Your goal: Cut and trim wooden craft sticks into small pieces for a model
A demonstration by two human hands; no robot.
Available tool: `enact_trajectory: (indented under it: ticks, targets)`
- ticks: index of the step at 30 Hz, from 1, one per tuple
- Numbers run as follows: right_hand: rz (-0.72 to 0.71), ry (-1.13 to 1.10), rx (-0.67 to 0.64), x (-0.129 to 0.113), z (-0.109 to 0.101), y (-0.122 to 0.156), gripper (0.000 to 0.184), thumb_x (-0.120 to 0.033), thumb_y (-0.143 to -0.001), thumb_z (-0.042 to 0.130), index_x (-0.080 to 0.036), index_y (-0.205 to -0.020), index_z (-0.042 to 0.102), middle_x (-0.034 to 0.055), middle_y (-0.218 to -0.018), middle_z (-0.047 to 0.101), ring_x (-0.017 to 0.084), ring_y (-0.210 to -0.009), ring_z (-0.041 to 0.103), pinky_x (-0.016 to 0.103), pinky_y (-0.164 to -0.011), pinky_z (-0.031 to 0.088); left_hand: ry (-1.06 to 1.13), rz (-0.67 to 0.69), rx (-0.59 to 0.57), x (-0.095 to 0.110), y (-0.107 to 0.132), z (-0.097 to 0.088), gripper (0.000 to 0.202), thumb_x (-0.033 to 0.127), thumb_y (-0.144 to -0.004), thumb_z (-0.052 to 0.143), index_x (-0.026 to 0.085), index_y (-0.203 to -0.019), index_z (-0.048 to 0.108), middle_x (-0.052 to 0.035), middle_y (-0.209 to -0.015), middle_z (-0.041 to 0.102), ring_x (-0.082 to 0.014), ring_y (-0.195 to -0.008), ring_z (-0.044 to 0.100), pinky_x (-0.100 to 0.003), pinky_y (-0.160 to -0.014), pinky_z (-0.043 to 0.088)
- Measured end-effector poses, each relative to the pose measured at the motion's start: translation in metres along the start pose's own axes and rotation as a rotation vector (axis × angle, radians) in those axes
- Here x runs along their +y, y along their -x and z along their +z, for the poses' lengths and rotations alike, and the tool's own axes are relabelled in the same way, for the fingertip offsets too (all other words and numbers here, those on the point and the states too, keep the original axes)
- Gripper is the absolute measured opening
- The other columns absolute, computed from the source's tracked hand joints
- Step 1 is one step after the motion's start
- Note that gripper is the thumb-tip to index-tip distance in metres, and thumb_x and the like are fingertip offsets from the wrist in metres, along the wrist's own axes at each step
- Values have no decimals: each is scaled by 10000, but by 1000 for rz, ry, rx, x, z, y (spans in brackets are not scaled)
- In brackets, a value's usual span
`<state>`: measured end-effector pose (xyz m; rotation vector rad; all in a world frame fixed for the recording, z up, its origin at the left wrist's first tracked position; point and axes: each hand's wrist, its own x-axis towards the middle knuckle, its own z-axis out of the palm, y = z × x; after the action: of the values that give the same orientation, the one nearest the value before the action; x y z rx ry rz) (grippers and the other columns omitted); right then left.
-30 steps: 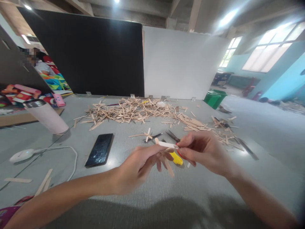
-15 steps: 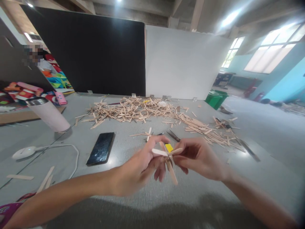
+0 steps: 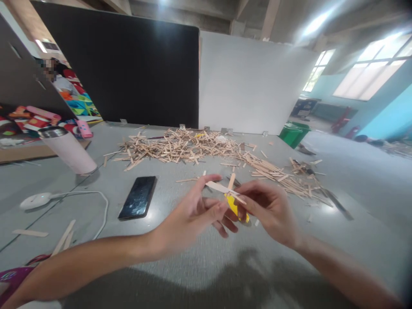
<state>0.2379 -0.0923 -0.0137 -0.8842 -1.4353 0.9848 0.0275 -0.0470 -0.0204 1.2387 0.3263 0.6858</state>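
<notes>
Both my hands meet above the grey table (image 3: 199, 266), holding a small cross of flat wooden sticks (image 3: 222, 188). My left hand (image 3: 193, 214) pinches it from the left with curled fingers. My right hand (image 3: 268, 208) grips it from the right, fingers closed. A yellow object (image 3: 236, 208) shows just beneath the sticks, between my fingers; I cannot tell which hand holds it or whether it lies on the table. A large heap of the same wooden sticks (image 3: 180, 148) lies farther back on the table.
A black phone (image 3: 137, 197) lies left of my hands. A white tumbler (image 3: 68, 150) stands at far left, with a white device and cable (image 3: 41, 199) nearer. Loose sticks (image 3: 280, 176) trail right. A green bin (image 3: 293, 134) and a person sit beyond.
The stick cross has turned between my fingers, and both hands have shifted slightly right and up. The yellow object now shows below the sticks.
</notes>
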Motion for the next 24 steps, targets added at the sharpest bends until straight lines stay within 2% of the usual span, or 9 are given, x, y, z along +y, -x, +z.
enact_trajectory:
  ticks: [2, 5, 12, 16, 24]
  targets:
    - [14, 9, -2, 2, 0, 0, 100, -273, -956, 789, -173, -953, 791, 10, -667, 705, 124, -548, 655, 236, -505, 556, 0, 68, 21, -1, 2, 2, 482, 357, -1054, 667, 217, -1431, 401, -38, -864, 744, -167, -726, 735, -267, -660, 556]
    - [44, -41, -4, 4, 1, 1, 151, -316, -922, 825, -179, -889, 770, 2, -661, 677, 121, -522, 619, 239, -469, 517, -12, 82, 21, -1, 2, 2, 313, 341, -1041, 686, 169, -1267, 555, 4, -773, 683, -98, -574, 618, -218, -561, 492]
    - [173, -151, -125, 2, 2, 1, 256, -372, -932, 810, -165, -819, 711, 25, -725, 679, 98, -516, 558, 216, -441, 461, 17, 56, -41, -2, 0, 1, 219, 325, -1058, 662, 160, -1171, 573, 13, -738, 669, -46, -490, 494, -168, -472, 371]
    - [230, -185, -202, -1, 1, 1, 294, -385, -916, 826, -161, -787, 687, 21, -720, 673, 92, -498, 547, 219, -446, 458, 63, 44, -90, -2, 0, 1, 176, 303, -1073, 638, 170, -1171, 577, 2, -771, 696, -37, -479, 499, -156, -470, 387]
    - [240, -183, -258, -3, -4, -2, 272, -394, -958, 783, -168, -835, 697, 16, -714, 668, 95, -524, 515, 221, -473, 440, 71, 23, -119, -4, -1, -3, 188, 307, -1080, 622, 150, -1183, 628, -53, -834, 747, -48, -457, 570, -155, -459, 449]
